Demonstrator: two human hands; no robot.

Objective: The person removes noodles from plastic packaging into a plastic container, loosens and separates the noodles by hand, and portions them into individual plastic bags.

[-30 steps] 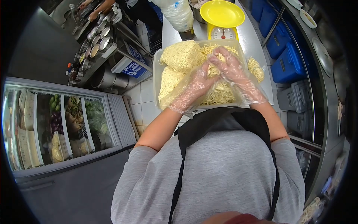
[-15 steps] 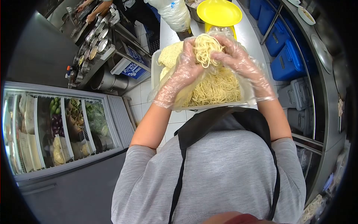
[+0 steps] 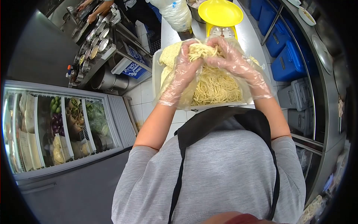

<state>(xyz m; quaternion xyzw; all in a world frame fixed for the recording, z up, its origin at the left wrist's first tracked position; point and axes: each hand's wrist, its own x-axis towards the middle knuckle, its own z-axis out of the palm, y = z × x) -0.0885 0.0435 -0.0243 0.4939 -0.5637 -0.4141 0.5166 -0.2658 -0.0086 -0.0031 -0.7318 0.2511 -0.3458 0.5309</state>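
Note:
A bundle of pale yellow noodles (image 3: 201,50) is held up between my two hands, both in clear plastic gloves. My left hand (image 3: 185,61) grips its left side, and my right hand (image 3: 231,58) has its fingers closed on the right side. Below them, a plastic-lined tub (image 3: 156,71) holds a large heap of loose noodles (image 3: 216,87). More noodles in clear bags (image 3: 169,56) lie at the tub's left. Just beyond my hands stands a yellow weighing scale (image 3: 222,31) with a round yellow pan (image 3: 220,13).
A wrapped stack of clear plastic (image 3: 175,16) stands on the steel table (image 3: 244,31). Blue bins (image 3: 287,61) sit under the right counter. To the left are a glass-topped fridge (image 3: 59,127) and a rack of metal pots (image 3: 97,44). Another person's hands (image 3: 91,16) work at the far left.
Both hands have drawn the noodle bundle lower and flatter, with the left hand moving slightly right. The scale's dial is now more visible.

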